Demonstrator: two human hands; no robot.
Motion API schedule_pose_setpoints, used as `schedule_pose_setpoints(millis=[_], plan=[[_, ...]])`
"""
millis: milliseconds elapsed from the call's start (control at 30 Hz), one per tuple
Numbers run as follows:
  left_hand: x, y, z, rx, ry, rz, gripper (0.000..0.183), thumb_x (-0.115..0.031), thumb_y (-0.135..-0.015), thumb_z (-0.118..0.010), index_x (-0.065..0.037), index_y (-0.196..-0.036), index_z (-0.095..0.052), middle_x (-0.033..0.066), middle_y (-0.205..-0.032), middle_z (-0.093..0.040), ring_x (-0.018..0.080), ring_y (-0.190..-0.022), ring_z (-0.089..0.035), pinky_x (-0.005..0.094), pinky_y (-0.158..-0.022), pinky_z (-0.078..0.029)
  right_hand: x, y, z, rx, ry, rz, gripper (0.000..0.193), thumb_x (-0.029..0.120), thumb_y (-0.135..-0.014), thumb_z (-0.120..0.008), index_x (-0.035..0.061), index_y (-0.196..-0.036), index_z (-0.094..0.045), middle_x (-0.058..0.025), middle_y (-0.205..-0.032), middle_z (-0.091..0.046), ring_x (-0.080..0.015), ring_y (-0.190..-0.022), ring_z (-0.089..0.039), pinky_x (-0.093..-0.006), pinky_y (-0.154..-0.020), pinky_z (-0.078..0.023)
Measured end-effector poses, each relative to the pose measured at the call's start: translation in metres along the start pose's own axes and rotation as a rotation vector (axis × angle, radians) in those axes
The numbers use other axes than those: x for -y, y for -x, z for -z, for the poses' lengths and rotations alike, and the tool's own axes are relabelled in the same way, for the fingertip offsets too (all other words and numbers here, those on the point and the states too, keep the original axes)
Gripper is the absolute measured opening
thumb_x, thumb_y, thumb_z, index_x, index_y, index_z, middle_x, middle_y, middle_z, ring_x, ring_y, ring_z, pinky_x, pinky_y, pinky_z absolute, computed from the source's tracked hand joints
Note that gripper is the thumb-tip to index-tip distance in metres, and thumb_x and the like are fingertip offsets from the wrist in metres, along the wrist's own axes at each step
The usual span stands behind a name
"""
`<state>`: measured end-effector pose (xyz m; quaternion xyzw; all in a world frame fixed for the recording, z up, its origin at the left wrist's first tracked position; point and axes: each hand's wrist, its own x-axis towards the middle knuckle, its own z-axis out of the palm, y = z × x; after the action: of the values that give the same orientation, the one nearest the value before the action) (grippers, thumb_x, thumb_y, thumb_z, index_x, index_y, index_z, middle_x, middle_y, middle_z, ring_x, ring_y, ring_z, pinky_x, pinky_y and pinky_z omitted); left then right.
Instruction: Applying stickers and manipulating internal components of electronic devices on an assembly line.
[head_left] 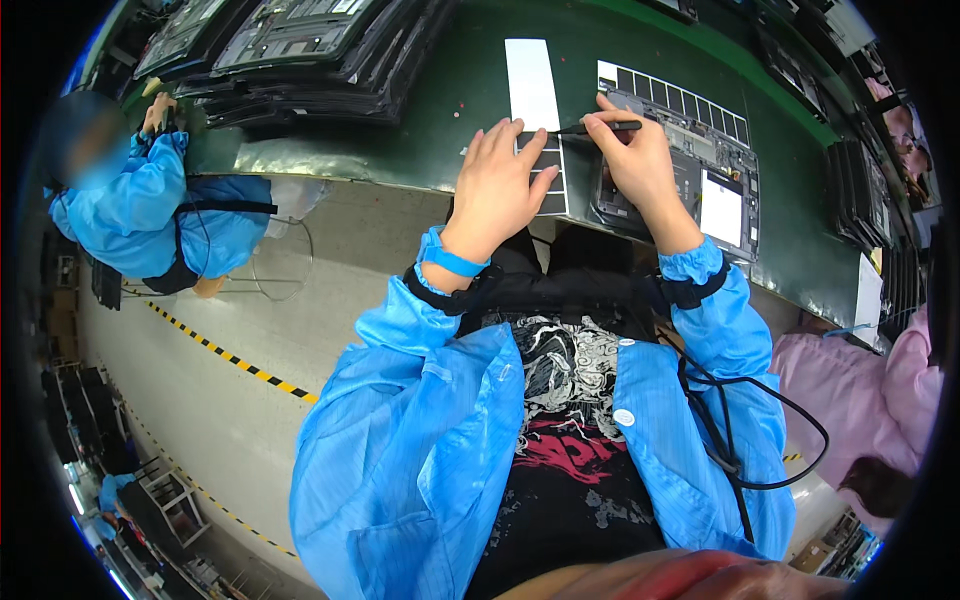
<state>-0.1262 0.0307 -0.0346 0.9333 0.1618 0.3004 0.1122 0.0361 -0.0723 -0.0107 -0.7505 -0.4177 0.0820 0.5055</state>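
My left hand (502, 188) lies with its fingers spread on a long white backing strip (531, 80), whose near part carries black rectangular pieces (552, 183). In my right hand (642, 165) is a pair of black tweezers (624, 126), gripped between thumb and fingers. Their tips point left and reach the strip by my left fingertips; whether they touch a black piece is too small to tell. Partly under my right hand is an opened laptop chassis (690, 185) with a white rectangle on its near right. A second sheet of black rectangles (680, 100) lies along its far edge.
Stacked laptop chassis parts (300, 95) stand on the green table (440, 70) at the left. More dark panels (857, 190) stand at the right. A co-worker in blue (150, 220) sits at the left; another in pink (850, 390) is at the right. A black cable (822, 440) loops beside my right sleeve.
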Motion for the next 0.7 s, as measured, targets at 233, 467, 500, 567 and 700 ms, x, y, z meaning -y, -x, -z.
schedule_pose_setpoints(millis=[233,467,500,567,700], plan=[[-0.0003,0.0035,-0.0017,-0.001,-0.032,-0.018,0.04,-0.028,-0.084,-0.062,-0.008,-0.118,-0.059,0.0181,-0.121,-0.053,0.0353,-0.112,-0.051,0.0467,-0.098,-0.039,0.0001,0.0021,-0.0004,-0.003,0.042,0.041,0.028,0.023,-0.084,-0.061,-0.0037,-0.086,-0.069,-0.0189,-0.075,-0.068,-0.0269,-0.11,-0.06,-0.0362,-0.105,-0.035],[-0.0005,0.0038,-0.0033,-0.006,-0.056,-0.03,0.041,-0.028,-0.085,-0.061,-0.008,-0.12,-0.057,0.0182,-0.12,-0.053,0.0352,-0.112,-0.051,0.0474,-0.097,-0.039,-0.0059,0.0023,-0.0024,0.0,-0.193,-0.156,0.028,0.023,-0.083,-0.062,-0.0034,-0.089,-0.069,-0.022,-0.089,-0.068,-0.026,-0.109,-0.061,-0.0357,-0.099,-0.041],[-0.0002,0.0026,-0.0033,-0.008,-0.057,-0.032,0.041,-0.028,-0.085,-0.061,-0.008,-0.12,-0.057,0.0182,-0.12,-0.053,0.0352,-0.112,-0.051,0.0474,-0.097,-0.039,-0.0042,0.0015,-0.0015,-0.002,-0.193,-0.154,0.028,0.023,-0.083,-0.062,-0.0034,-0.089,-0.069,-0.022,-0.089,-0.068,-0.026,-0.109,-0.061,-0.0357,-0.099,-0.041],[-0.0001,0.002,-0.0028,-0.007,-0.065,-0.037,0.041,-0.028,-0.085,-0.06,-0.008,-0.12,-0.057,0.0184,-0.12,-0.053,0.0354,-0.112,-0.051,0.0469,-0.098,-0.039,0.0004,0.0018,0.0004,0.004,-0.015,-0.023,0.027,0.022,-0.082,-0.063,-0.0029,-0.088,-0.07,-0.0215,-0.092,-0.068,-0.027,-0.108,-0.061,-0.0355,-0.088,-0.048],[-0.0006,0.0022,-0.0028,-0.002,-0.057,-0.042,0.041,-0.028,-0.085,-0.06,-0.009,-0.121,-0.056,0.0185,-0.12,-0.053,0.0356,-0.112,-0.051,0.0466,-0.098,-0.038,-0.0027,0.0002,0.0015,0.018,0.094,0.106,0.025,0.022,-0.08,-0.065,-0.0009,-0.089,-0.07,-0.0214,-0.093,-0.068,-0.0286,-0.108,-0.061,-0.035,-0.08,-0.051]])
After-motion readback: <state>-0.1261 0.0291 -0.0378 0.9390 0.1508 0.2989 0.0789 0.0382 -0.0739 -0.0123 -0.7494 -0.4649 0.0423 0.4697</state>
